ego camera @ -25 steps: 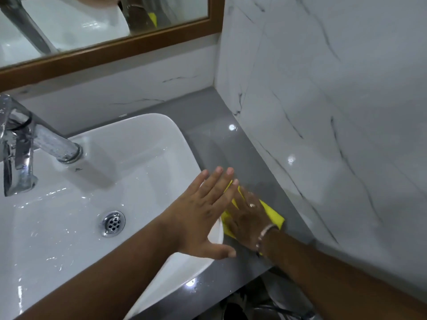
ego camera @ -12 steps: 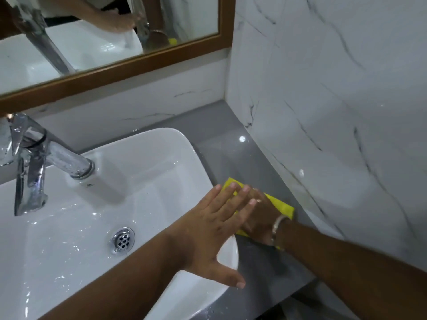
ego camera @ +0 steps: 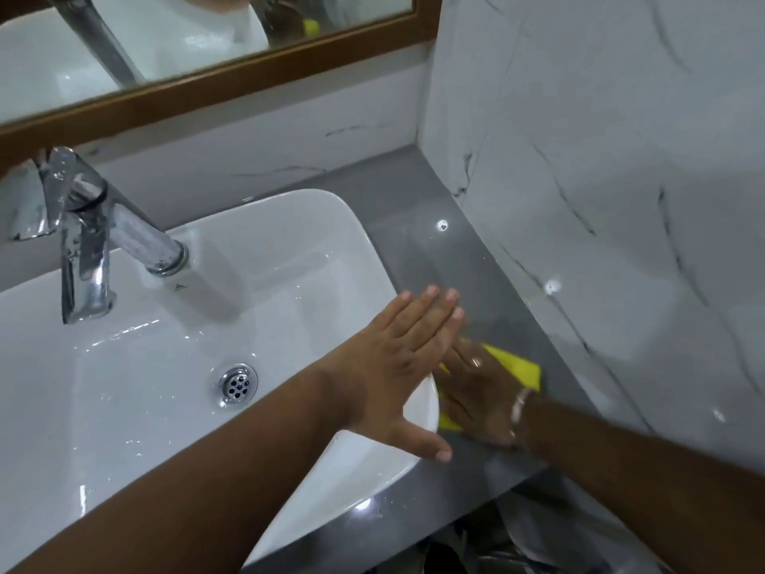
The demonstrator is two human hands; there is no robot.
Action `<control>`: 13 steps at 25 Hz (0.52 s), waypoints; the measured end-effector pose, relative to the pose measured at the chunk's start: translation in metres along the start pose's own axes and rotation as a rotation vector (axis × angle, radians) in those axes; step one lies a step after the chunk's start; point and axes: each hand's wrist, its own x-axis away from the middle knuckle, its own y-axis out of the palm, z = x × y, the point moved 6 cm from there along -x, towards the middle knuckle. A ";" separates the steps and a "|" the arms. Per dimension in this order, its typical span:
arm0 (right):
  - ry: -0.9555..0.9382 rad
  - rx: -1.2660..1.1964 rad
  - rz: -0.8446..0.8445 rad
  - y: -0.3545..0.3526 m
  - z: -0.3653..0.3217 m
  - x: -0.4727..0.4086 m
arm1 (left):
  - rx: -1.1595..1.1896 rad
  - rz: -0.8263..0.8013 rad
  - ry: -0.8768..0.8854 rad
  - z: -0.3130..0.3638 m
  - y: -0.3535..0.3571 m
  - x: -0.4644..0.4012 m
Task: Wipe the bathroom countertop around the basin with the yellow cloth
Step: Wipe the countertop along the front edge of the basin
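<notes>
The yellow cloth (ego camera: pixel 517 367) lies flat on the grey countertop (ego camera: pixel 434 258) to the right of the white basin (ego camera: pixel 289 258). My right hand (ego camera: pixel 476 395) presses down on the cloth with flat fingers and covers most of it; it wears a ring and a bracelet. My left hand (ego camera: pixel 397 366) hovers over the basin's right rim with spread fingers, holding nothing and partly overlapping my right hand's fingers.
A chrome tap (ego camera: pixel 95 238) reaches over the basin from the left, above the drain (ego camera: pixel 237 384). A marble wall (ego camera: pixel 600 180) bounds the counter strip on the right. A wood-framed mirror (ego camera: pixel 215 84) hangs behind. Dark clutter shows below the counter's front edge (ego camera: pixel 476 548).
My right hand and the cloth slid away along the strip, then back toward the front edge. My left hand stayed over the basin rim. The camera view shifted slightly.
</notes>
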 end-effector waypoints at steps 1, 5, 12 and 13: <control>-0.030 0.027 0.036 0.005 -0.001 0.026 | 0.000 0.009 0.006 0.000 0.000 0.000; 0.338 -0.055 0.145 -0.011 0.059 -0.043 | 0.021 0.038 0.029 0.000 0.004 0.000; 0.066 -0.166 -0.009 -0.014 0.021 -0.076 | 0.001 0.101 0.036 -0.003 0.007 -0.001; -0.075 -0.055 0.002 -0.005 0.015 -0.043 | 0.010 0.115 0.040 -0.003 0.008 0.000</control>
